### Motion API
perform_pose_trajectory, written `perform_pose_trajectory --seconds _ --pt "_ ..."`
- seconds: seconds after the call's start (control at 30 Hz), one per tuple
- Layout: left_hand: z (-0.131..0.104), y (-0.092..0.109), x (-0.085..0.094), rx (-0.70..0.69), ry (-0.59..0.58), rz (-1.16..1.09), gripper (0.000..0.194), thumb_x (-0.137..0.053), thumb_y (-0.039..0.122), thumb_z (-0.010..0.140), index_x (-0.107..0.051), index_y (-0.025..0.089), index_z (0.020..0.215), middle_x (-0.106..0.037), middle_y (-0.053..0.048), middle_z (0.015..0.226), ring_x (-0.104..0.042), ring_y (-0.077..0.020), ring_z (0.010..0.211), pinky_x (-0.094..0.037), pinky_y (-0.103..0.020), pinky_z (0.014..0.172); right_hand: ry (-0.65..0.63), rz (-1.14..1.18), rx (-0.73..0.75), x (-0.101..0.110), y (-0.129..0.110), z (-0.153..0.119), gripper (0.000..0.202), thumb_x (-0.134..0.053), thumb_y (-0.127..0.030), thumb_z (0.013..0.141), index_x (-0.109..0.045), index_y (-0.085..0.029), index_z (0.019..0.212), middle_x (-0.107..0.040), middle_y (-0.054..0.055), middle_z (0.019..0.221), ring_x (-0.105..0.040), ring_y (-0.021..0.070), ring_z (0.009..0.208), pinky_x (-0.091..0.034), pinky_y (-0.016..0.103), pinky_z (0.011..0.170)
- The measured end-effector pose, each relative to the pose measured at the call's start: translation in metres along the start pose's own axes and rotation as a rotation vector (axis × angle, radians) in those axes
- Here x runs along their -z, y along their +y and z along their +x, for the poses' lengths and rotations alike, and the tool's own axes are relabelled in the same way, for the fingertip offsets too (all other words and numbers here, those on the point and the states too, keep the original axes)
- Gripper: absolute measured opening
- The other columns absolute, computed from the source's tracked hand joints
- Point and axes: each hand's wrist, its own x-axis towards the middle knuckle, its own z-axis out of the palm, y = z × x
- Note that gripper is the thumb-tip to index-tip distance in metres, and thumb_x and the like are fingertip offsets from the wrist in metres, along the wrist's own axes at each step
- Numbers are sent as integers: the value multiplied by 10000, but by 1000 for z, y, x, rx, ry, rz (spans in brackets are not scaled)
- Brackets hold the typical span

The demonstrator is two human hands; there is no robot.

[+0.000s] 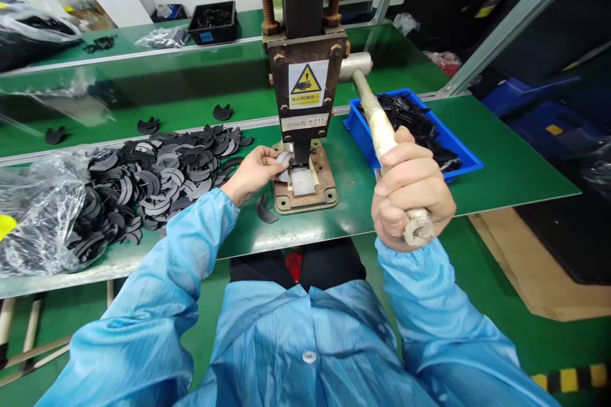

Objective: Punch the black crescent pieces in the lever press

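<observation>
Between thumb and fingers, my left hand (pixel 258 172) pinches a dark curved plastic part (pixel 285 164) at the tool of a hand press (pixel 308 121). The part's far end lies under or beside the press's punch; exactly how it sits is hidden. My right hand (pixel 413 194) is wrapped around the tape-covered lever (pixel 375 111) of the press, which slants down toward me. A small metal plate (pixel 303 182) lies on the rusty press base (pixel 327 178). One loose curved part (pixel 265 210) rests on the green bench just left of the base.
A large pile of curved black parts (pixel 162 178) spreads over the left of the bench, beside a clear plastic bag (pixel 42 216). Right of the press stands a blue bin (pixel 458 162) of small black pieces. Behind, a black tray (pixel 212 22) sits on a shelf.
</observation>
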Motion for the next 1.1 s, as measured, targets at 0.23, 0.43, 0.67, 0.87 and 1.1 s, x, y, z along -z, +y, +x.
perform_pose_trajectory --seconds 0.23,0.43,0.67,0.87,1.1 --pt "8 6 -13 77 -37 37 405 -982 300 786 -602 179 856 -699 0 727 -663 -109 571 -572 -240 574 -33 -9 0 3 -1 0 276 -724 -456 923 -596 -290 743 -643 -59 768 -719 199 1016 -531 638 1226" --pt "22 9 -16 57 -57 213 406 -946 328 836 -559 205 827 -608 40 603 -591 -104 449 -472 -220 454 -21 -7 -3 2 -1 0 271 -707 -462 918 -590 -289 745 -636 -62 765 -720 194 1011 -533 613 1226" --pt "22 18 -23 149 -122 274 363 -920 312 867 -581 221 962 -629 39 641 -664 -154 472 -462 -235 458 -20 -17 -2 3 0 -1 270 -698 -456 919 -577 -295 739 -622 -71 759 -712 192 1003 -542 609 1225" --pt "17 20 -30 206 -97 217 358 -915 313 871 -584 217 968 -655 30 691 -671 -133 466 -476 -211 444 16 -19 -21 -1 -1 -1 292 -716 -474 904 -581 -296 716 -614 -61 728 -708 216 962 -560 657 1201" --pt "-1 22 -29 249 -67 159 330 -849 373 938 -561 214 909 -668 -2 634 -693 -152 497 -570 -242 500 -28 -23 -17 3 -3 1 247 -726 -440 902 -606 -292 745 -635 -51 756 -704 209 985 -516 669 1259"
